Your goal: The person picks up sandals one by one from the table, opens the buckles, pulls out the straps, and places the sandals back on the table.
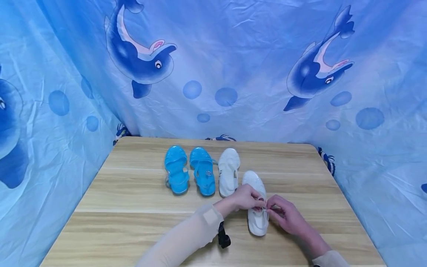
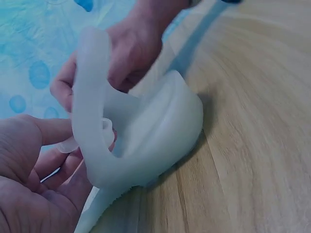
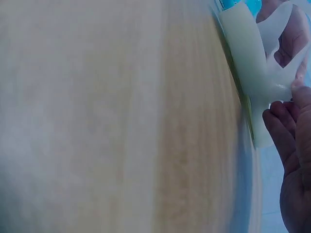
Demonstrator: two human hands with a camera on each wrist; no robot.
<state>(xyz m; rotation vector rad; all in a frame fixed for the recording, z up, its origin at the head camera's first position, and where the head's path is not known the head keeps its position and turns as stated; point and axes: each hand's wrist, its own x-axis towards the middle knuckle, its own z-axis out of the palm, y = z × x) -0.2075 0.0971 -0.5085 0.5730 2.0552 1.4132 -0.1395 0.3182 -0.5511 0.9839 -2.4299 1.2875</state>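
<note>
A white jelly sandal [image 1: 254, 180] lies on the table in front of me, its toe pointing away. My left hand [image 1: 245, 197] pinches the end of its strap from the left. From the right, my right hand [image 1: 287, 215] pinches the strap near a small metal buckle [image 1: 264, 208]. In the left wrist view, the heel strap [image 2: 90, 102] stands up in a loop, and a curled strap end sits at my left fingers [image 2: 51, 131]. The right wrist view shows my right thumb and fingers [image 3: 279, 121] at the sandal's side strap; the exact grip is partly hidden.
Another white sandal [image 1: 228, 165] lies just left, partly behind my left hand. Two blue sandals [image 1: 175, 168] lie further left in the same row. A black strap [image 1: 223, 237] hangs under my left sleeve. Blue dolphin-print cloth [image 1: 213, 66] surrounds the wooden table [image 1: 133, 185].
</note>
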